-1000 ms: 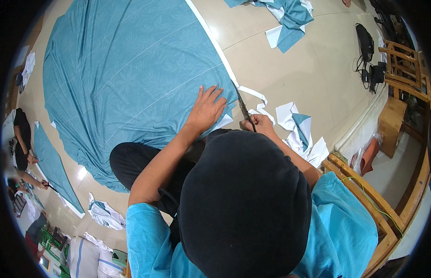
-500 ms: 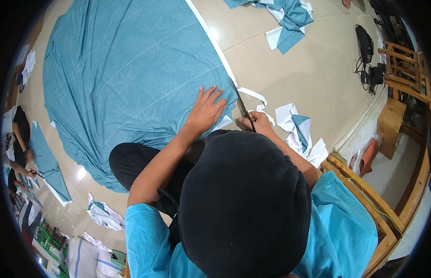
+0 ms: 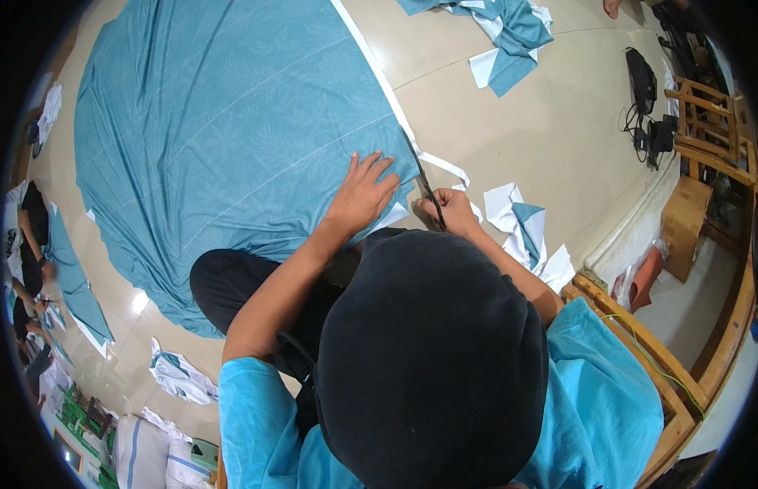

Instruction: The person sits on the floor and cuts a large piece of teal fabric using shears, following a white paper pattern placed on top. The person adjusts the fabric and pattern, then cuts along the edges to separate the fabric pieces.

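Observation:
A large teal patterned cloth (image 3: pixel 216 122) with a white edge (image 3: pixel 371 65) lies spread on the floor. My left hand (image 3: pixel 362 194) rests on it with fingers spread, near its right edge. My right hand (image 3: pixel 450 210) is closed on long dark scissors (image 3: pixel 428 187), whose blades lie along that edge. A narrow white strip (image 3: pixel 448 166) curls loose beside the blades, and white and teal scraps (image 3: pixel 528 232) lie to the right of my hand. My dark head covering (image 3: pixel 428 359) fills the lower middle, hiding what is beneath it.
Cloth piles (image 3: pixel 513 45) lie at the top and lower left (image 3: pixel 183 375). Co-workers (image 3: pixel 28 244) handle another teal piece at the left. Wooden frames (image 3: pixel 705 151), a black bag (image 3: pixel 640 81) with cables and cardboard (image 3: pixel 685 228) line the right. White sacks (image 3: pixel 142 452) sit at lower left.
My left hand stays in place and my right hand with the scissors has barely shifted. At the left, the co-workers and their teal piece have moved slightly leftward.

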`<state>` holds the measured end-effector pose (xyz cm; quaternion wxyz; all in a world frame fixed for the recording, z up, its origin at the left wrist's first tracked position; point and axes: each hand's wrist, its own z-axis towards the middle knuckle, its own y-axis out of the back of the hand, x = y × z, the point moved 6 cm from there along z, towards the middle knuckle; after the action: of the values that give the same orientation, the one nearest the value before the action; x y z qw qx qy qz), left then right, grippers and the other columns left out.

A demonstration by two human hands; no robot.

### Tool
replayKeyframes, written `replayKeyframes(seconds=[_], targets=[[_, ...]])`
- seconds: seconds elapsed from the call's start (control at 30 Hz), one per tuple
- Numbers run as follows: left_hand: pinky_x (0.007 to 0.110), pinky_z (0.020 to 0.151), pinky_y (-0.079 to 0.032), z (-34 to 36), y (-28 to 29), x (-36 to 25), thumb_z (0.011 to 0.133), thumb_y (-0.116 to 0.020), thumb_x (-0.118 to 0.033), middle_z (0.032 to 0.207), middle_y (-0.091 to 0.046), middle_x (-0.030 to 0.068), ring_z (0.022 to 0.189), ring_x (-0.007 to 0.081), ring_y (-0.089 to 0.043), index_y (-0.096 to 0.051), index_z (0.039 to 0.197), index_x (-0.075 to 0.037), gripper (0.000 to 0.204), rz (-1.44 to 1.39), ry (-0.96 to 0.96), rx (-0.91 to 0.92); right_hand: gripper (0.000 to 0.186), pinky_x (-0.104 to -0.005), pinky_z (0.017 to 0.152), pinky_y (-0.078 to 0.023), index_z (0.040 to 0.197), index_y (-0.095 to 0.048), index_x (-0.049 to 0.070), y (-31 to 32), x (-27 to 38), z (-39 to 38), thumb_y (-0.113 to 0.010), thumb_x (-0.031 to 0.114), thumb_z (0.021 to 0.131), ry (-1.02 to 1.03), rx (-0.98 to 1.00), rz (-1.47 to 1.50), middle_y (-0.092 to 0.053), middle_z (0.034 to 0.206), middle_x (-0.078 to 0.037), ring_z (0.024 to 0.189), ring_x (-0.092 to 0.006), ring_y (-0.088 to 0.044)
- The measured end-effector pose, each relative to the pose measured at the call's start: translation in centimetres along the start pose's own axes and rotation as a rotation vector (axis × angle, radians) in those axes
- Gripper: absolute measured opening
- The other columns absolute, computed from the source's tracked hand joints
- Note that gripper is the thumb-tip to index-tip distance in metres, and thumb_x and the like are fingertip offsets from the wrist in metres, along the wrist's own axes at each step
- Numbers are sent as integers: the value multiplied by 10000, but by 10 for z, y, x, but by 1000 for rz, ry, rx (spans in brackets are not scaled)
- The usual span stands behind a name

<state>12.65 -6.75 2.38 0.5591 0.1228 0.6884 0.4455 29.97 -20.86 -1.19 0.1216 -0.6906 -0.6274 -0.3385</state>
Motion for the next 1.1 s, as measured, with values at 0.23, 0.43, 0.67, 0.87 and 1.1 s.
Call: replayKeyframes(seconds=[0.23, 0.43, 0.67, 0.87, 1.1], targets=[[710, 1237, -303, 0, -1, 1, 1016, -656, -153, 1497, -565, 195, 1494, 441, -432, -648, 1159, -94, 155, -1, 6, 4, 386, -294, 480, -399, 715, -632, 51, 0, 8, -5, -857, 322, 873, 4, 16, 16, -591, 607, -3, 511, -100, -538], [714, 1237, -300, 0, -1, 1, 1011, -667, -151, 1500, -565, 192, 1494, 440, -432, -646, 1167, -99, 165, 1, 7, 13, 378, -298, 453, -405, 722, -628, 38, 0, 12, -7, -844, 296, 894, -23, 58, 48, -604, 601, -22, 474, -114, -556], [717, 1233, -304, 0, 1, 0, 1012, -664, -150, 1499, -563, 187, 1493, 440, -433, -648, 1170, -97, 168, -5, -8, 10, 415, -321, 491, -389, 680, -609, 44, 0, 12, 7, -860, 317, 866, 0, -2, -4, -572, 596, -16, 524, -113, -518], [719, 1231, -306, 0, 2, 0, 1016, -657, -155, 1502, -562, 184, 1491, 440, -437, -654, 1179, -99, 172, -6, -12, 16, 428, -323, 500, -372, 662, -600, 58, -4, 13, 21, -876, 328, 845, 19, 3, 50, -551, 593, -2, 551, -102, -502], [718, 1233, -304, 0, 3, 0, 1019, -651, -161, 1502, -563, 184, 1490, 440, -438, -658, 1175, -97, 169, -18, -11, 12, 404, -316, 496, -368, 674, -623, 57, -3, 16, 25, -880, 321, 840, 30, -15, 12, -552, 594, 3, 546, -101, -507]])
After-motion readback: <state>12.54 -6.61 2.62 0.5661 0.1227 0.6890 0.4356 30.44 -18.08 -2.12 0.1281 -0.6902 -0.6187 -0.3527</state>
